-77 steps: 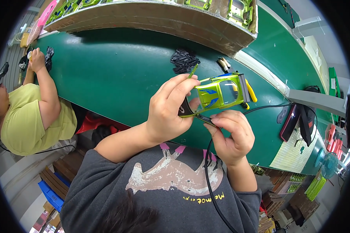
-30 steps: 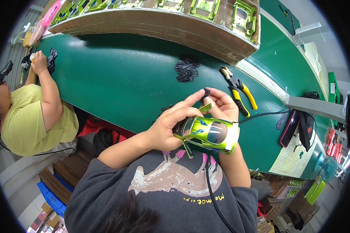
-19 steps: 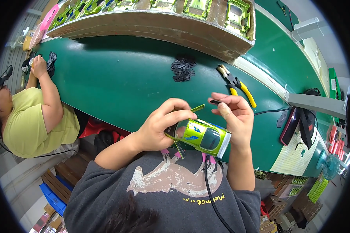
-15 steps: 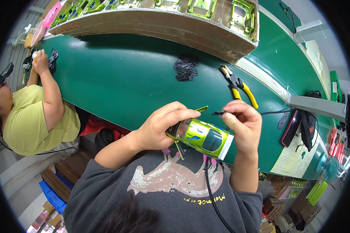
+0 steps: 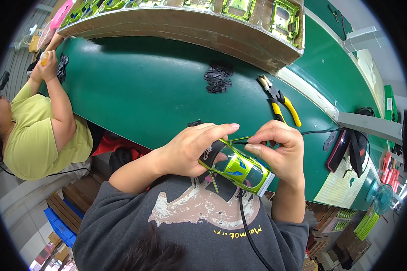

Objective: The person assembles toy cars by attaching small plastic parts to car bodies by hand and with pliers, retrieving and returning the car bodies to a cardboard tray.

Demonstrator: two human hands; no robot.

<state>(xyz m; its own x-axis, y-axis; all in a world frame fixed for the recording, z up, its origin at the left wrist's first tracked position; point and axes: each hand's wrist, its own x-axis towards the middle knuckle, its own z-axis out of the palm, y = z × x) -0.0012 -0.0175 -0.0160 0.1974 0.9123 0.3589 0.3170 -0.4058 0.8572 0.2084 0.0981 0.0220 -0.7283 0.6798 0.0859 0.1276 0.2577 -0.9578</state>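
Observation:
A lime-green toy car body with blue markings and dark windows rests in my left hand. That hand grips its left end, thumb and fingers on either side. Narrow green door-like flaps stand out from the body on two sides. My right hand pinches a small black plastic piece at the edge of the far flap. Whether the piece touches the flap I cannot tell. Farther back on the green table lies a pile of similar black pieces, and a few dark pieces lie just beyond my left hand.
Yellow-handled pliers lie at the right. A long cardboard box of green car bodies spans the back. A phone and a paper sheet lie at the right edge. At the left, a co-worker in a yellow-green shirt holds something orange.
My right hand has brought the black piece left and down to the car body's far flap. The car body has turned slightly, and my left index finger now stretches out above it.

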